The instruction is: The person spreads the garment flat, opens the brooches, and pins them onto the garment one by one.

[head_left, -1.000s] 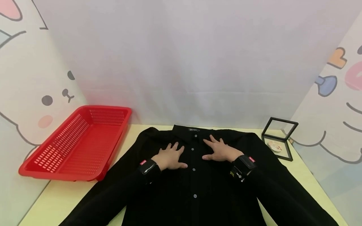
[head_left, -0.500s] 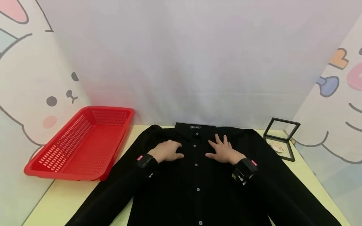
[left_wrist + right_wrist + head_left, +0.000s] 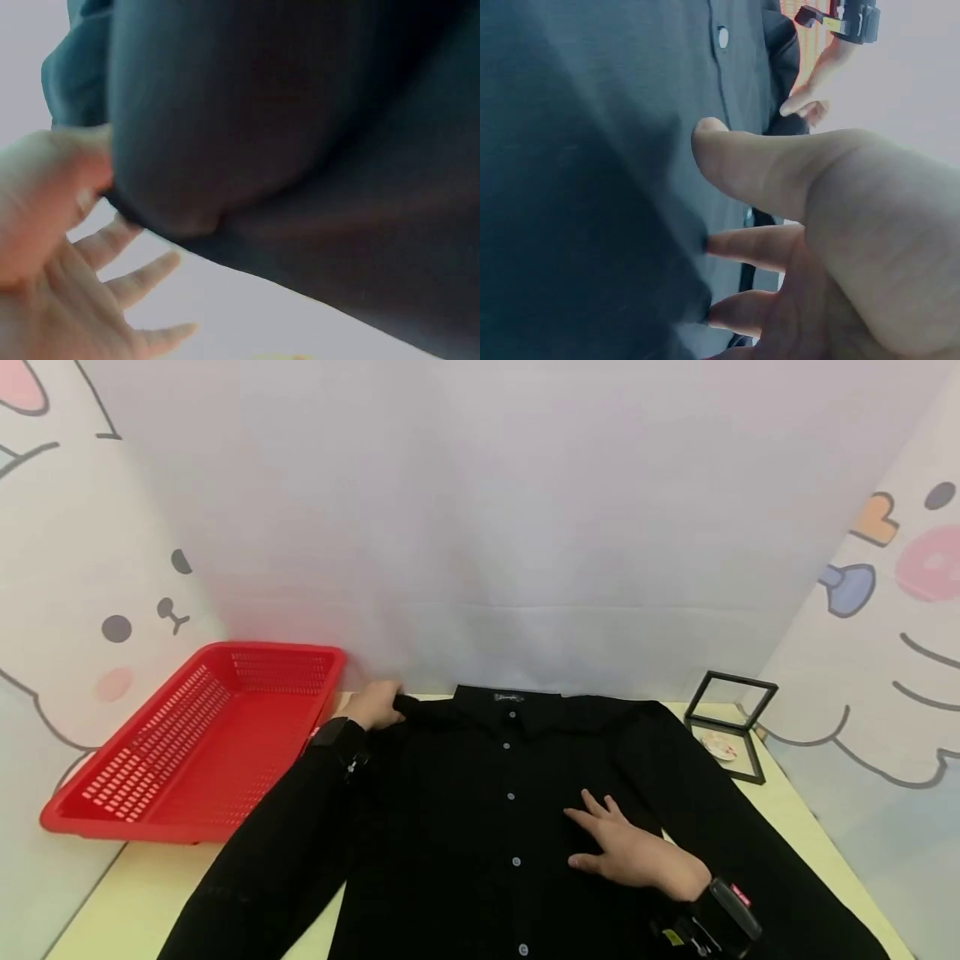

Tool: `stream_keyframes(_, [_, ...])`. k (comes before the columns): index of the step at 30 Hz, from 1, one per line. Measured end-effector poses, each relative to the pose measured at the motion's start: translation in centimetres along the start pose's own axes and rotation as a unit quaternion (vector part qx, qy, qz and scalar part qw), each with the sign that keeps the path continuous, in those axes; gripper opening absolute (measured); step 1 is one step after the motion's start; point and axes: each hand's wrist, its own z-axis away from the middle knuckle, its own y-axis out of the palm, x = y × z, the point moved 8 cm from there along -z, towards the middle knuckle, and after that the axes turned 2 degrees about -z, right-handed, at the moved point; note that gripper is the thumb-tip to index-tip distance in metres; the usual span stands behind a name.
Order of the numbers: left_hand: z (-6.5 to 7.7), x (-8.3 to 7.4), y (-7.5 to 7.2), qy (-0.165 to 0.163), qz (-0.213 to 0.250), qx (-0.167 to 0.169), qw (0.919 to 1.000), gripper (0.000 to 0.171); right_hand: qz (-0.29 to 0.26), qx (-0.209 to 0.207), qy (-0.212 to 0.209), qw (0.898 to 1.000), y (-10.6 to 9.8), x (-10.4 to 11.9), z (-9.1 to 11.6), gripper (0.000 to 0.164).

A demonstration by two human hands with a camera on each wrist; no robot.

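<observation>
Red basket [image 3: 225, 752] beside black shirt [image 3: 465, 802]

I can read no word or number for certain. On the label [image 3: 508, 697] at the collar of the black shirt [image 3: 457, 810] before me runs pale lettering, too small to make out. The band [image 3: 729, 920] at my right wrist carries a red tag [image 3: 741, 895] with tiny light marks and a yellow sticker [image 3: 672, 937], both illegible to me.
</observation>
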Motion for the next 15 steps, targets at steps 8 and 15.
stream_keyframes(8, [0.7, 1.9, -3.1, -0.059, 0.001, -0.157, 0.9859, 0.035, -0.022, -0.011, -0.017, 1.000, 0.0, 0.1, 0.8, 0.086])
stream_keyframes(15, [1.4, 1.4, -3.0, -0.070, -0.004, -0.181, 0.9809, 0.003, -0.015, -0.010, -0.008, 1.000, 0.1, -0.1, 0.8, 0.087])
